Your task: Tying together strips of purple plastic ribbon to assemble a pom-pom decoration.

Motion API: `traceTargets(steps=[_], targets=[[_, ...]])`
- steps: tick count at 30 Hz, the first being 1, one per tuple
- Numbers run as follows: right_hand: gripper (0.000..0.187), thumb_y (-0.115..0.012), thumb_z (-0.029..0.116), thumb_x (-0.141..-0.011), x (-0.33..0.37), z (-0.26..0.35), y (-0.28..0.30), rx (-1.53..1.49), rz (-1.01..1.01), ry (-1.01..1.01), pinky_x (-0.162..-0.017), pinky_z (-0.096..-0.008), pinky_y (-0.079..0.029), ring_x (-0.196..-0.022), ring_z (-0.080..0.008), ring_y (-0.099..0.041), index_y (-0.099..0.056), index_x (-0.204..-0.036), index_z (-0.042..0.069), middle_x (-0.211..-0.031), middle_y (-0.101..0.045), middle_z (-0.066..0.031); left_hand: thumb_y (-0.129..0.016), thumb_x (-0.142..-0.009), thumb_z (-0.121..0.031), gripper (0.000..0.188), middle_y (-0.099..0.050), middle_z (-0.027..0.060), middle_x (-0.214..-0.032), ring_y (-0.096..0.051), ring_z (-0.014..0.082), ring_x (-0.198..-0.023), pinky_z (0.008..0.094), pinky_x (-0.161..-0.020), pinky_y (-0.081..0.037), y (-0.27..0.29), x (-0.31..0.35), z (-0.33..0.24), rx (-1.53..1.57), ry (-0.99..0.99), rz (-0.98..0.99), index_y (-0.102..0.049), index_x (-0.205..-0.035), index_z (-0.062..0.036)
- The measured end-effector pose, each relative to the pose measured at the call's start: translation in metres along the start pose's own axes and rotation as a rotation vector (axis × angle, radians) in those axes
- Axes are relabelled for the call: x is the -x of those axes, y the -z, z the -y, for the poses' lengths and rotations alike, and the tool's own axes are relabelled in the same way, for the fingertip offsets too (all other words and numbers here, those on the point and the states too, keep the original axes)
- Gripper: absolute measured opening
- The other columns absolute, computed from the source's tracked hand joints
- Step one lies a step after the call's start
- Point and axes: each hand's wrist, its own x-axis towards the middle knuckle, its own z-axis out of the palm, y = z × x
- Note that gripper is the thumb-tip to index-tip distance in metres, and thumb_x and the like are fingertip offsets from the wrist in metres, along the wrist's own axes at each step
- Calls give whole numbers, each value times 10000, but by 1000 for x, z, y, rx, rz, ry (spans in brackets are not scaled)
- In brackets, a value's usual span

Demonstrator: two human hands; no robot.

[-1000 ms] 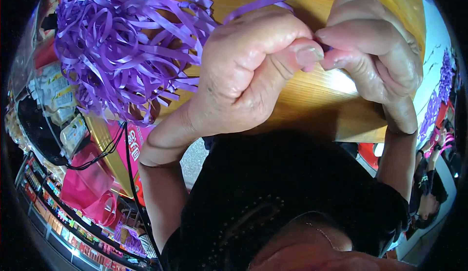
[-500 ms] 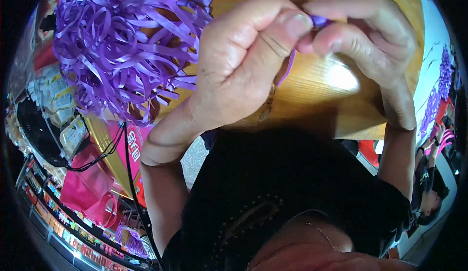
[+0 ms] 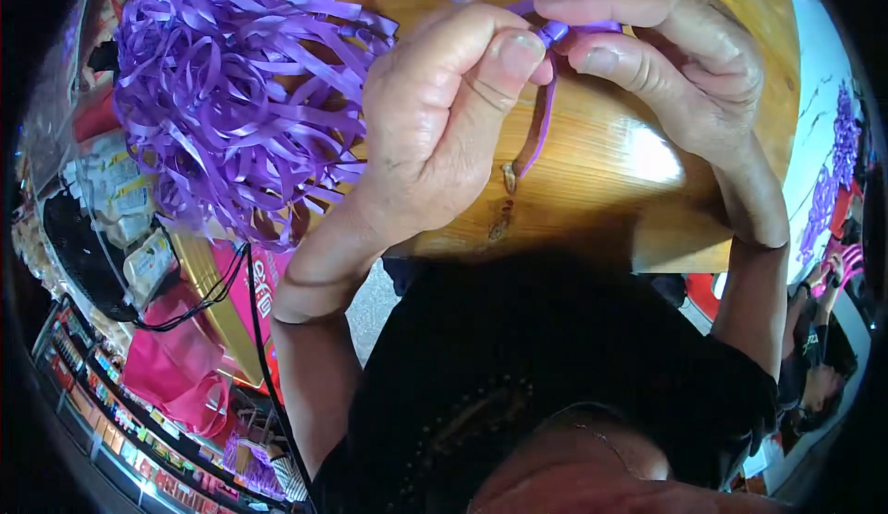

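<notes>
Between my two hands, over the table, is a narrow purple ribbon [image 3: 542, 125] with a small folded knot or loop [image 3: 553, 33] in it. My left hand [image 3: 435, 116] is closed, thumb pressed over the bent index finger, gripping the ribbon just left of the knot. From the other side, my right hand [image 3: 680, 61] pinches the ribbon between thumb and index finger. A loose tail hangs down below the knot, and another length runs off toward the upper left. A large heap of looped purple ribbons [image 3: 240, 98] lies to the left of my left hand.
The wooden table [image 3: 592, 199] extends under both hands. Left of it are clear-wrapped packages [image 3: 116, 190], a black cable [image 3: 264, 357] and a pink bag [image 3: 171, 361]. Another person [image 3: 819, 366] sits at the far right, near hanging purple ribbons [image 3: 842, 144].
Both hands have shifted slightly left. The right fingers have drawn a little away from the left thumb, so the purple knot and the hanging tail show more.
</notes>
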Motion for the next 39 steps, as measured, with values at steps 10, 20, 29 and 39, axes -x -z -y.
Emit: traceTargets(steps=[10, 20, 29, 39], targets=[[266, -699, -5, -750, -24, -75, 4, 113, -161, 1162, -674, -265, -549, -781, -208, -661, -642, -1004, -58, -889, -652, -152, -506, -947, -187, 208, -589, 18, -840, -430, 31, -652, 170, -565, -338, -2, -4, 11, -206, -254, 50, -560, -1002, 5], [199, -685, 162, -815, 4, -2, 6, 442, -7, 415, -580, -254, -500, -680, -152, -618, -662, -907, -13, -787, -632, -87, -646, -824, -99, 94, -489, 79, -646, -480, 212, -538, 294, -495, -380, -1, -5, 9, -215, -363, -9, -605, -847, -17], [113, -612, 5, -825, 14, -6, -9, 233, -5, 349, -642, -279, -410, -686, -177, -519, -576, -930, -17, -791, -571, -96, -674, -781, -101, 128, -466, 77, -644, -451, 193, -516, 288, -455, -345, 1, -4, 10, -371, -539, -7, -594, -814, -6], [97, -578, 101, -878, 17, -2, -12, 307, 1, 159, -591, -269, -396, -634, -155, -505, -559, -886, 7, -720, -541, -56, -645, -822, -108, 127, -463, 85, -636, -451, 208, -528, 295, -464, -352, 0, -3, 13, -523, -601, -3, -589, -831, 5]])
